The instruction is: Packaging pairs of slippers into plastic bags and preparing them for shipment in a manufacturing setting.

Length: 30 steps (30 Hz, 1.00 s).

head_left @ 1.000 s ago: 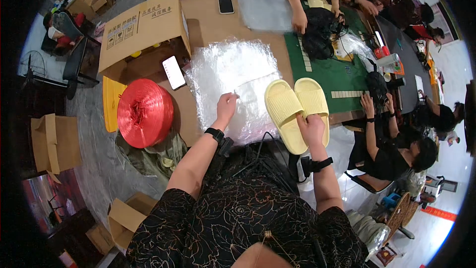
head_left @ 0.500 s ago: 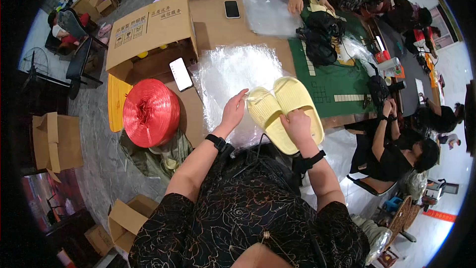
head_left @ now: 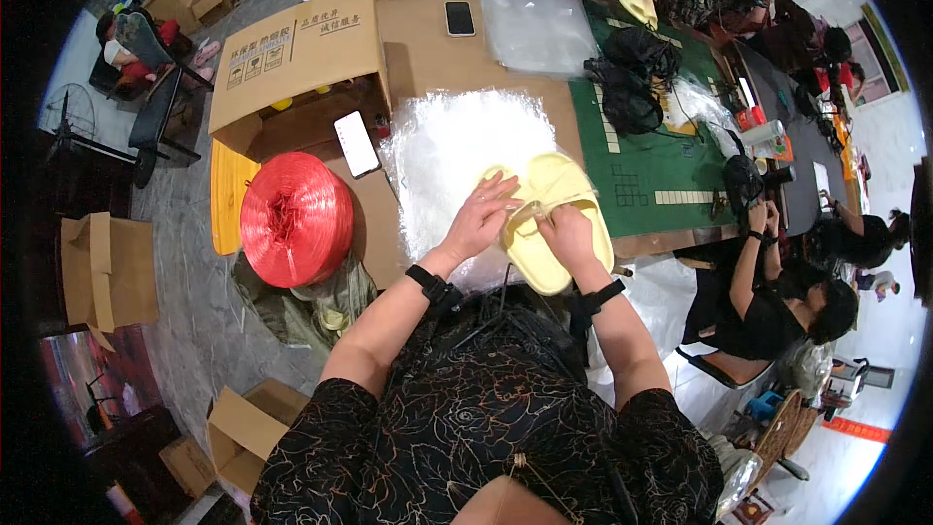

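A pair of pale yellow slippers (head_left: 564, 181) lies side by side, over the near right part of a stack of clear plastic bags (head_left: 457, 136). My left hand (head_left: 481, 218) covers the strap of the left slipper, fingers bent over it and the thumb side toward the other hand. With its fingers closed, my right hand (head_left: 569, 239) pinches at the straps where the two slippers meet. A thin pale strip shows between my hands; whether it is a tie or a strap edge I cannot tell. Dark bands circle both my wrists.
Left of the bags stand an open cardboard box (head_left: 301, 68), a white-screened phone (head_left: 357, 144) and a big roll of red plastic twine (head_left: 296, 219). Farther off lie a dark phone (head_left: 460, 18) and more clear bags (head_left: 539, 24). Across the table a co-worker holds a yellow slipper (head_left: 634, 2).
My right hand has come out of the right slipper's opening to the straps. My left hand has moved right onto the left strap. The slippers have shifted slightly left.
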Each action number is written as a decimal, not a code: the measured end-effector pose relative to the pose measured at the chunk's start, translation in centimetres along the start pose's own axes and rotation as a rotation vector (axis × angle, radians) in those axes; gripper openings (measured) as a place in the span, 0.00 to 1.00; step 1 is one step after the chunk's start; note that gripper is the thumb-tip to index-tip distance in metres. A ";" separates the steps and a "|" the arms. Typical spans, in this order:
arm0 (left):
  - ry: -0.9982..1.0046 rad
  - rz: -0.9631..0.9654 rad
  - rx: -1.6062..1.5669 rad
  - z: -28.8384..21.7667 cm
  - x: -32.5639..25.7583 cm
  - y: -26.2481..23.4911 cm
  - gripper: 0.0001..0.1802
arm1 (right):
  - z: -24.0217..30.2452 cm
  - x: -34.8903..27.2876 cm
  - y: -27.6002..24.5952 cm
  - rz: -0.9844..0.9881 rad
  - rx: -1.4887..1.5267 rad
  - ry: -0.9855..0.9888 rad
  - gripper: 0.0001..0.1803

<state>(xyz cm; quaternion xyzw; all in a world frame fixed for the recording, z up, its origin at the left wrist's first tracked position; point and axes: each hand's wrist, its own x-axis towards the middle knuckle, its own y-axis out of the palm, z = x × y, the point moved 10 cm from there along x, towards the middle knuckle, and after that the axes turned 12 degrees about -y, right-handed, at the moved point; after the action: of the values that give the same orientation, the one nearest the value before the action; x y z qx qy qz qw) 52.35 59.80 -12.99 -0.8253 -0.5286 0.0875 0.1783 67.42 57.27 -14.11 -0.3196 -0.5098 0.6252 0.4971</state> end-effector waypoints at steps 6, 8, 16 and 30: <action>0.042 0.148 -0.262 -1.2 -0.1 1.2 0.20 | -0.1 0.2 4.1 -0.037 0.084 -0.081 0.13; 0.054 0.165 -0.213 -1.3 -0.2 1.3 0.20 | 0.3 1.7 5.2 0.237 0.061 -0.001 0.16; 0.120 0.325 -0.338 -4.2 -1.7 2.5 0.19 | -1.0 4.1 5.8 0.206 0.434 0.330 0.28; -0.230 -0.217 -0.116 5.2 -3.9 -5.8 0.14 | 2.8 1.7 13.0 0.176 0.423 -0.207 0.30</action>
<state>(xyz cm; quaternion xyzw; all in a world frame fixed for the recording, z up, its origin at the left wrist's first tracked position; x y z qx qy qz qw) 44.12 59.53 -15.74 -0.7569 -0.6356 0.1311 0.0769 60.53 58.20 -25.56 -0.1859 -0.3860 0.7882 0.4417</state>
